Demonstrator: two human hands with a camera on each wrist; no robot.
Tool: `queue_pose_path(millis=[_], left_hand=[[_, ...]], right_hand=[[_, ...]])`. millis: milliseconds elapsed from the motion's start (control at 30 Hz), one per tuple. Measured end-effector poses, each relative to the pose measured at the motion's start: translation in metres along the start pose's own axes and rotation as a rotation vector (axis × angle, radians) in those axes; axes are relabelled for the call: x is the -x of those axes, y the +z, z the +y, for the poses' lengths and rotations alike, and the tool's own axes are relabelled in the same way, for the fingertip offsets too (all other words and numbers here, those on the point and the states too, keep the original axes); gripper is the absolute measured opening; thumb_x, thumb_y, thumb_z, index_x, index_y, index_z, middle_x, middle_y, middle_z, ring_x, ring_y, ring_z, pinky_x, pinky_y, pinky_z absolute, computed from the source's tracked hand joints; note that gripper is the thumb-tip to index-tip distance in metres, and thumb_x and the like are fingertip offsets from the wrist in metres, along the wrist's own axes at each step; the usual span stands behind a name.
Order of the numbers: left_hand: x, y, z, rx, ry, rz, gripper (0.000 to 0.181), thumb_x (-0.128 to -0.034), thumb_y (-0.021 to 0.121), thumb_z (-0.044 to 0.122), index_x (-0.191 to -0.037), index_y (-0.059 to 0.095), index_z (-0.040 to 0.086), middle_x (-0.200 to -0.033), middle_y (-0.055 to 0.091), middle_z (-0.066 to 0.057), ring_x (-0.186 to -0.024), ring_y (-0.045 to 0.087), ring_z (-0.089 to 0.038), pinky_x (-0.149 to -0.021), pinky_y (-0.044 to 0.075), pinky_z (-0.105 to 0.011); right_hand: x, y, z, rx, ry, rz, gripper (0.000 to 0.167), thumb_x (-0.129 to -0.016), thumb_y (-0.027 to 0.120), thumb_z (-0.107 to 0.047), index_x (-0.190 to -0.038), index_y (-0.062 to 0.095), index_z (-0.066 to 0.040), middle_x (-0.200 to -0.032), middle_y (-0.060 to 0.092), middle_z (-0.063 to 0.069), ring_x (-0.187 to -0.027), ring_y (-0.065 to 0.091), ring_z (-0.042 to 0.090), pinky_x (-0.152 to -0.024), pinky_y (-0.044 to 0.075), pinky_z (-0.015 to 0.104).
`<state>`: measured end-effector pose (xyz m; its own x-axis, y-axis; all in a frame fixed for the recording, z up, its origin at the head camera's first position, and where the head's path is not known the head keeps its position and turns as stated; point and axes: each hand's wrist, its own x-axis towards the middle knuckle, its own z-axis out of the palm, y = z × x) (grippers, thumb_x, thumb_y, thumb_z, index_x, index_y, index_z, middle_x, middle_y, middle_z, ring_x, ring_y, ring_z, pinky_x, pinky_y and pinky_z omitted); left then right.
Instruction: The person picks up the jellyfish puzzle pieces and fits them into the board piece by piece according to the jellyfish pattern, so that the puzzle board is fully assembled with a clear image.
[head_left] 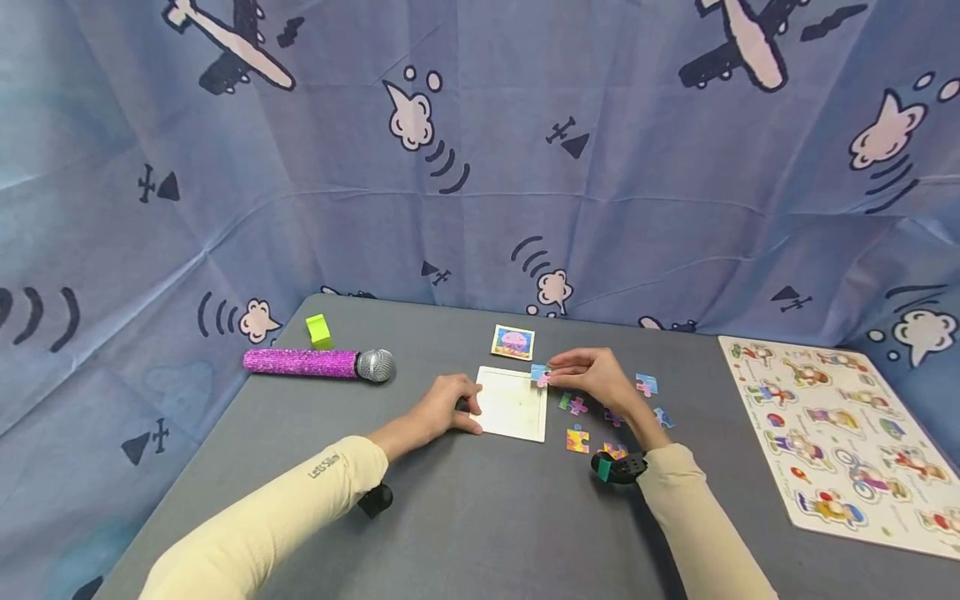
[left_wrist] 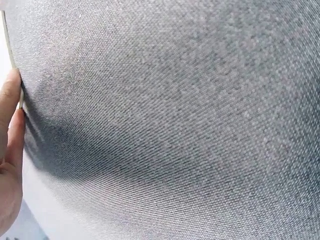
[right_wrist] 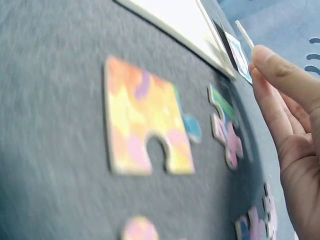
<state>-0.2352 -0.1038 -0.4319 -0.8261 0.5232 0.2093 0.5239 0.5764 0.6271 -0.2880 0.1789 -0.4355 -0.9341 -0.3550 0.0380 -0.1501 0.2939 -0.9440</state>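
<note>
A white puzzle tray point(head_left: 512, 406) with a raised rim lies flat on the grey table. My left hand point(head_left: 442, 403) holds its left edge, thumb near the lower corner and fingers higher up; the left wrist view catches only fingertips point(left_wrist: 12, 82) at that edge. Between thumb and fingers, my right hand point(head_left: 597, 377) pinches a blue-and-pink jigsaw piece point(head_left: 537, 374) above the tray's upper right corner. In the right wrist view this piece point(right_wrist: 244, 34) appears edge-on. Loose on the table are a yellow-orange piece point(right_wrist: 142, 120), a green-and-pink piece point(head_left: 573, 404) and several others, some partly hidden by the right arm.
Behind the tray lies a small picture card point(head_left: 513, 342) with a pink figure. A pink glittery microphone point(head_left: 315, 363) and a lime-green block point(head_left: 318, 332) are at the left. A large illustrated board point(head_left: 840, 442) covers the right side. Patterned cloth point(head_left: 480, 167) hangs behind the table.
</note>
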Motion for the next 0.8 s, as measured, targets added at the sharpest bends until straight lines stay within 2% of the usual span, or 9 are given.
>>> queue_pose_path(millis=[200, 333, 600, 800], left_hand=[[-0.001, 0.0, 0.0, 0.007, -0.018, -0.004, 0.024, -0.0651, 0.088, 0.01, -0.071, 0.066, 0.001, -0.097, 0.065, -0.016, -0.107, 0.06, -0.032, -0.09, 0.05, -0.04], [-0.003, 0.0, -0.001, -0.022, -0.015, -0.008, 0.025, -0.0637, 0.088, 0.011, -0.07, 0.066, 0.003, -0.097, 0.066, -0.015, -0.105, 0.061, -0.031, -0.089, 0.051, -0.039], [-0.005, 0.0, 0.0, -0.018, -0.011, -0.017, 0.026, -0.0638, 0.088, 0.013, -0.069, 0.066, 0.002, -0.097, 0.065, -0.017, -0.102, 0.061, -0.033, -0.087, 0.051, -0.039], [-0.004, -0.001, 0.0, -0.048, -0.021, -0.024, 0.027, -0.0633, 0.089, 0.015, -0.069, 0.066, 0.002, -0.1, 0.066, -0.017, -0.098, 0.062, -0.032, -0.087, 0.051, -0.038]], right_hand=[[-0.005, 0.013, 0.0, -0.053, 0.008, -0.007, 0.034, -0.08, 0.076, -0.002, -0.11, 0.064, 0.011, -0.107, 0.067, 0.023, -0.088, 0.07, 0.016, -0.077, 0.056, 0.027], [-0.008, 0.021, 0.0, -0.077, 0.019, -0.003, 0.034, -0.079, 0.076, -0.001, -0.109, 0.065, 0.011, -0.107, 0.068, 0.023, -0.088, 0.07, 0.016, -0.077, 0.056, 0.028], [-0.01, 0.037, -0.005, -0.052, 0.026, 0.009, 0.033, -0.08, 0.076, -0.003, -0.108, 0.066, 0.01, -0.105, 0.068, 0.022, -0.087, 0.07, 0.019, -0.077, 0.056, 0.025], [-0.013, 0.049, -0.006, -0.053, 0.033, 0.011, 0.032, -0.079, 0.077, -0.004, -0.107, 0.067, 0.01, -0.105, 0.068, 0.023, -0.084, 0.07, 0.016, -0.076, 0.055, 0.021]])
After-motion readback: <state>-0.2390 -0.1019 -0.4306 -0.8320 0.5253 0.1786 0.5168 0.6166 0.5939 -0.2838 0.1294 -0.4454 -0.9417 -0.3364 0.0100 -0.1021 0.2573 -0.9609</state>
